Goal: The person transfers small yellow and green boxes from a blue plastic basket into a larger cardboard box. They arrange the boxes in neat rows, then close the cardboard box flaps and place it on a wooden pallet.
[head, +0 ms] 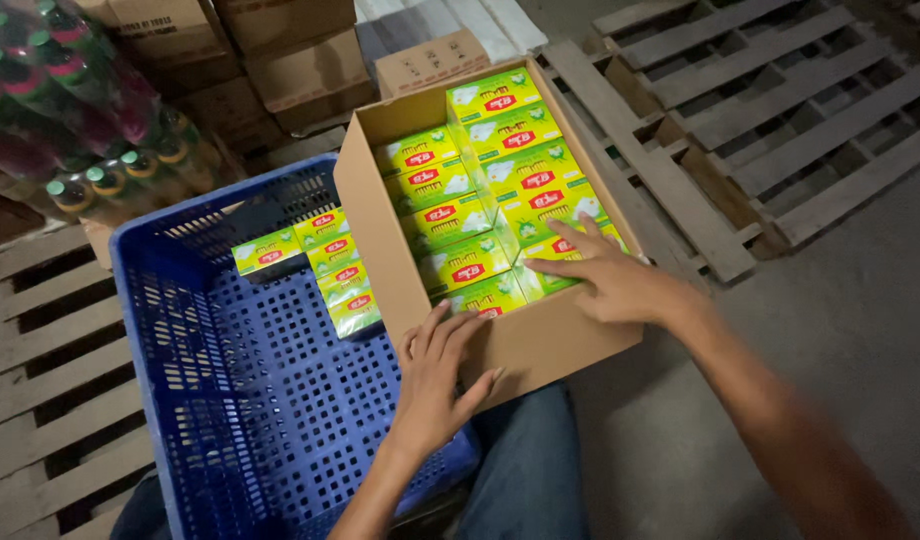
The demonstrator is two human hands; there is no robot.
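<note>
My right hand lies flat, fingers spread, on the small green packs in the cardboard box, middle of the frame. My left hand, fingers apart, rests on its near corner. The packs look light and stiff; I'd pinch one by its sides.

bare forearms, no sleeves, blue jeans

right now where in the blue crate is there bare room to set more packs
The blue crate is mostly bare: the whole floor left of and below the few green packs by the cardboard box. The box is packed full, with the left hand and right hand on it.
</note>
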